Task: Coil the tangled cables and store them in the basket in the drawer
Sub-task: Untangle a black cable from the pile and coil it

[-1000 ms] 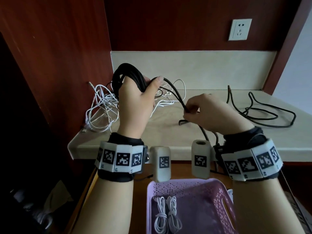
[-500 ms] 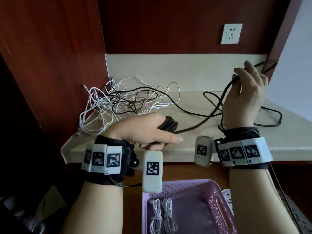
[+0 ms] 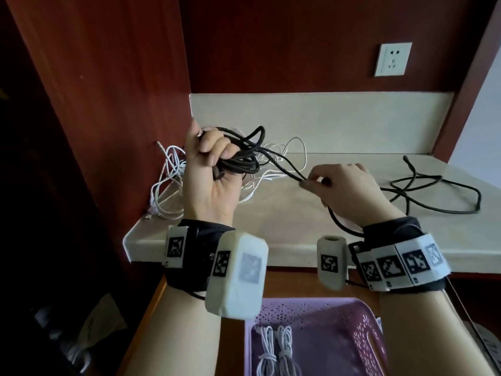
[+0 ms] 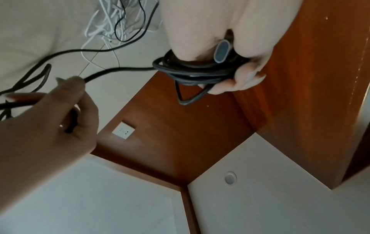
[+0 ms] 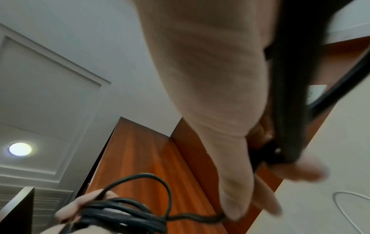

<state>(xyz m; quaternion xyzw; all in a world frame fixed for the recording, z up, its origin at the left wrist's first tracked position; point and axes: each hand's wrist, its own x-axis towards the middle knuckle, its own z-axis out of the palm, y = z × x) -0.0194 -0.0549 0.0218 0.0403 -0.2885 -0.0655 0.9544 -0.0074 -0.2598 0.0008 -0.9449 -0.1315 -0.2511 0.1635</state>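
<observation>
basket (image 3: 363, 310): perforated lilac plastic nearest us, two bound white coils inside | our right hand (image 3: 349, 191) pinches the black cable (image 3: 282, 164), a slack run leading up-left | our left hand (image 3: 214, 169) curls round its glossy wound loops | loose tail (image 3: 433, 191) lies far right | white tangle (image 3: 173, 180) behind, on the smooth counter

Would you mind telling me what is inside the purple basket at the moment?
Two coiled white cables lie in the purple basket. Its right part and near end are hidden by the right forearm and the frame edge.
</observation>
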